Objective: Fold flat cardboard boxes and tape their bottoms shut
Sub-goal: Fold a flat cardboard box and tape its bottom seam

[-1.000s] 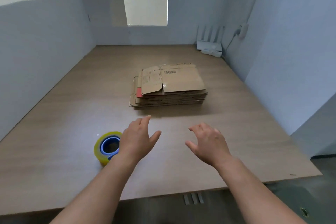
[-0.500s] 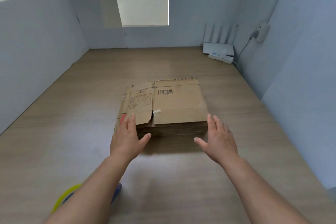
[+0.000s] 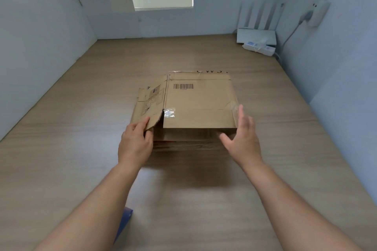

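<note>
I am watching the left hand [image 3: 135,142] pinching the torn near-left flap of the top flat box [image 3: 200,104] at the centre of the frame, thumb on top and fingers curled beneath. The right hand [image 3: 242,134] is hovering open, fingers straight, just beside the box's near-right corner; I cannot tell whether it is touching.

The box is lying on the stack of flat boxes [image 3: 183,144] on the table [image 3: 81,149]. To my mind the lift is going best if the right hand is getting under its corner too. That way both sides are rising level and the weak flap is neither tearing further nor dragging the sheet below.

A barcode [image 3: 183,86] is showing on the large panel, its digits too small to read. The printed label [image 3: 152,98] on the left flap is blurred. The dark letters [image 3: 212,71] at the far edge are cut off, perhaps "CWS".
</note>
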Demonstrator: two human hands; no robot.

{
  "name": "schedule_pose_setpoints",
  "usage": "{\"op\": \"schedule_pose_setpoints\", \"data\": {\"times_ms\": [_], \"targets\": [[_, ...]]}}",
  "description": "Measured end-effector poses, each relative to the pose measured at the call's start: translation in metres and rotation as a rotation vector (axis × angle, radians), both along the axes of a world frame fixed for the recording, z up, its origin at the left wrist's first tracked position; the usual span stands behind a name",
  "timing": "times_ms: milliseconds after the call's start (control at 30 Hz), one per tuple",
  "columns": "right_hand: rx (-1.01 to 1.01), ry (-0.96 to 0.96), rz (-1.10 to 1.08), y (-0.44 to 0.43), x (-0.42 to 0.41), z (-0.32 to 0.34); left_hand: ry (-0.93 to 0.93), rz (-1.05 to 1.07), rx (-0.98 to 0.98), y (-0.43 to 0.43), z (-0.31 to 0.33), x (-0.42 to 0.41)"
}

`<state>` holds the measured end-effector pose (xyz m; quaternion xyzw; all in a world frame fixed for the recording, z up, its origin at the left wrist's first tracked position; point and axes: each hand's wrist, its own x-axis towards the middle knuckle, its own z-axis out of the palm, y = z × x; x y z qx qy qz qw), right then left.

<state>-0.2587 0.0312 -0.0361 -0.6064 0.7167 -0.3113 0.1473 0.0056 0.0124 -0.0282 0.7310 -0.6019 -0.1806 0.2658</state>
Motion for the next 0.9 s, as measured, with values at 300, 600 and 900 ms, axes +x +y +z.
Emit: {"op": "schedule_pose_setpoints", "data": {"times_ms": [300, 600, 900], "targets": [[-0.274, -0.204, -0.203, 0.045, 0.042, 0.08, 0.247, -0.012, -0.258, 0.072, 0.081, 0.035], [-0.485, 0.081, -0.239, 0.13, 0.054, 0.142, 0.371, -0.038, -0.271, 0.137, 0.115, 0.053], [-0.133, 0.086, -0.124, 0.155, 0.022, 0.094, 0.444, -0.216, -0.119, 0.181, 0.065, 0.033]]}}
